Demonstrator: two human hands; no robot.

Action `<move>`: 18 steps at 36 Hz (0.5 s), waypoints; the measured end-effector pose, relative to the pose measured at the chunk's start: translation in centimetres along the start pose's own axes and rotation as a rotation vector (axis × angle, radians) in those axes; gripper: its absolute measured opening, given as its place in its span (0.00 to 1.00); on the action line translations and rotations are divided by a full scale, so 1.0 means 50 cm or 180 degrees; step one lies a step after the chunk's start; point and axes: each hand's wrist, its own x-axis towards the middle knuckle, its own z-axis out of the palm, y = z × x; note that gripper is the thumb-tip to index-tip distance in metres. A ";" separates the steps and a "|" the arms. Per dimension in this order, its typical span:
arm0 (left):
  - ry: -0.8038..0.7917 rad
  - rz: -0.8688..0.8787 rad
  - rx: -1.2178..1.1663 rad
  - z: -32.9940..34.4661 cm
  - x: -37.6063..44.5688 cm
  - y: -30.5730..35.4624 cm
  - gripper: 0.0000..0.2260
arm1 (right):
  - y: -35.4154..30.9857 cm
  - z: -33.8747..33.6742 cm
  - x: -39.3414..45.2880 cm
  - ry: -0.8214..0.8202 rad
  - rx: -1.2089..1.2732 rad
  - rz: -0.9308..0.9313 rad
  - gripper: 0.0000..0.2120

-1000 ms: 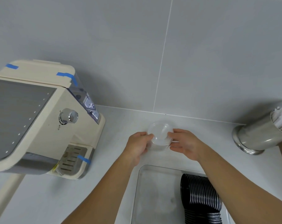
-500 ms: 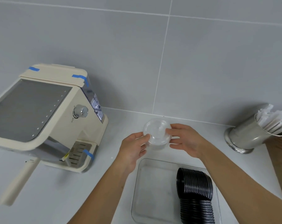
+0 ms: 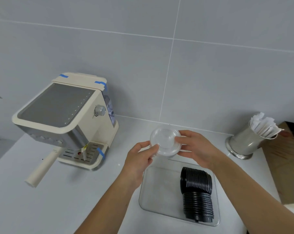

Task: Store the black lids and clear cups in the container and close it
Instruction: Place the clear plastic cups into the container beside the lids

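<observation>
Both hands share the grip: the left hand (image 3: 139, 160) pinches the near-left rim of the clear cups (image 3: 165, 141), the right hand (image 3: 197, 149) curls round the right side; the stack hangs just above the far edge of the container (image 3: 143, 193); the black lids (image 3: 196, 191) already lie in its right half, so by this view the cups and the closing remain; no cover is visible; left of the container stands a coffee machine (image 3: 67, 120) on the counter (image 3: 67, 200), right of it a metal holder (image 3: 244, 142); nothing blocks the way down.
</observation>
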 end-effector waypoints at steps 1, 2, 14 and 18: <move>0.0012 -0.0002 0.0013 0.000 -0.007 -0.004 0.15 | 0.003 0.001 -0.008 0.0005 -0.0015 -0.0009 0.12; 0.0029 -0.0007 0.0013 0.001 -0.015 -0.008 0.15 | 0.006 0.002 -0.016 0.0003 -0.0028 -0.0021 0.12; 0.0069 -0.0191 -0.0183 0.007 -0.095 -0.100 0.20 | 0.066 0.031 -0.079 -0.0009 -0.0226 0.0081 0.10; 0.0153 -0.0280 -0.0162 0.005 -0.117 -0.128 0.22 | 0.084 0.043 -0.086 -0.0031 -0.0326 0.0160 0.11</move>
